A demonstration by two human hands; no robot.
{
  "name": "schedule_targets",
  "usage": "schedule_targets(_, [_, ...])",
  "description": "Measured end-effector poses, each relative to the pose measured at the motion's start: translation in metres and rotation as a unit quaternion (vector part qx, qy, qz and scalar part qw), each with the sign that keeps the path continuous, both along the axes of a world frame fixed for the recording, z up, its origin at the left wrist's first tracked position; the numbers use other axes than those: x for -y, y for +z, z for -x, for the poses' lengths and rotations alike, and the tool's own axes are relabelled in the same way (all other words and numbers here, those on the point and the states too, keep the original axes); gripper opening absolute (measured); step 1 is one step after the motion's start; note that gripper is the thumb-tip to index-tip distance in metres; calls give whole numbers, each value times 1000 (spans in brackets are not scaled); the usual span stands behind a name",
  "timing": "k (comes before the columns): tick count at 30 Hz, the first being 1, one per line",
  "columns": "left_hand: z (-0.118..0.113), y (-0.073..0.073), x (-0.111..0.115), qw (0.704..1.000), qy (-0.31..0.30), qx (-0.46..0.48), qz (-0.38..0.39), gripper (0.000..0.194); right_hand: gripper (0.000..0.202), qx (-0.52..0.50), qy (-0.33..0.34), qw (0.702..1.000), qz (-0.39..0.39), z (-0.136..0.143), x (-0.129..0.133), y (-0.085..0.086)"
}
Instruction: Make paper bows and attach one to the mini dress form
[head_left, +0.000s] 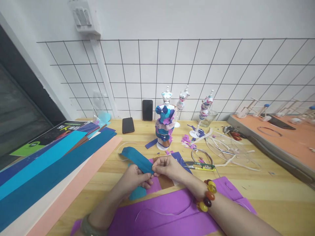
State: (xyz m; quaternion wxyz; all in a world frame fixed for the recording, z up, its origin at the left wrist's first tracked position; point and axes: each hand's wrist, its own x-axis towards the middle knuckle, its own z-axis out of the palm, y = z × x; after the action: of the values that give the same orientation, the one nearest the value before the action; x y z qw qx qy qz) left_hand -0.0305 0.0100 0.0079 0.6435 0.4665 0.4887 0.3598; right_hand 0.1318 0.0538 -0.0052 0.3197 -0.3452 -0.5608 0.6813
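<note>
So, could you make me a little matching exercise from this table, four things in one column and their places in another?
Things
1. long teal strip
2. bracelet of shiny yellow, orange and dark beads
3. pleated blue bow
4. clear glass cup

Places
A. near the top of a layered blue, purple and brown dress
B. just behind the rightmost small patterned mannequin
C. held by both the left hand and the right hand
D. worn on the right arm

Pairs: 1-C, 2-D, 3-A, 4-B
</note>
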Motion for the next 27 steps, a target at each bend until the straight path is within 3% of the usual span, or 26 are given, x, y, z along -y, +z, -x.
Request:
schedule_targets(13, [2, -2, 0, 1000, 15, 20, -4, 21, 34, -19, -8, 999, 28, -3, -4, -4])
schedule_targets(27, [3, -3, -1, 998, 32, 49, -32, 23, 31, -9, -20, 1000, 9, -3, -3, -3])
